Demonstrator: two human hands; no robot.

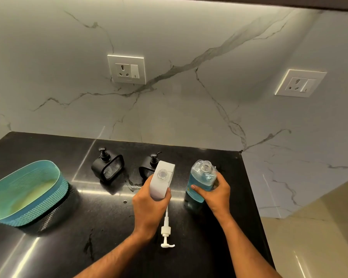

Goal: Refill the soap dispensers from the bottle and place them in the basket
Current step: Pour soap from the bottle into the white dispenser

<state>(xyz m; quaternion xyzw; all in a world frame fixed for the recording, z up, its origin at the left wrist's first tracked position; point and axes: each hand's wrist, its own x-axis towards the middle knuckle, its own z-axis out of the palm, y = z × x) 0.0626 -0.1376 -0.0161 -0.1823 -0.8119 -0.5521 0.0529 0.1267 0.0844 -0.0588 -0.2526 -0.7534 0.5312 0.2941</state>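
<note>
hands first - left hand (149,205) is wrapped around the lower part of a white soap dispenser (162,178), fingers curled round it, holding it tilted up off the counter with its open neck facing the camera and no pump in it. right hand (215,194) grips the clear refill bottle (201,178) of blue liquid, thumb across the front and fingers round the far side; cap is off, the bottle leans a little to the right and its base sits on or just at the counter, can't tell which. it's about two thirds full.

white pump (166,230) with its long tube lies flat on the black countertop (219,237) near the front edge, between the two forearms, nozzle end toward the camera.

two black dispensers stand toward the back edge by the marble wall - one (107,166) left of centre with its pump on, the other (150,166) partly hidden behind the white one. teal basket (28,192) sits near the left edge, well apart from the hands. two wall sockets (127,69) are up on the marble.
</note>
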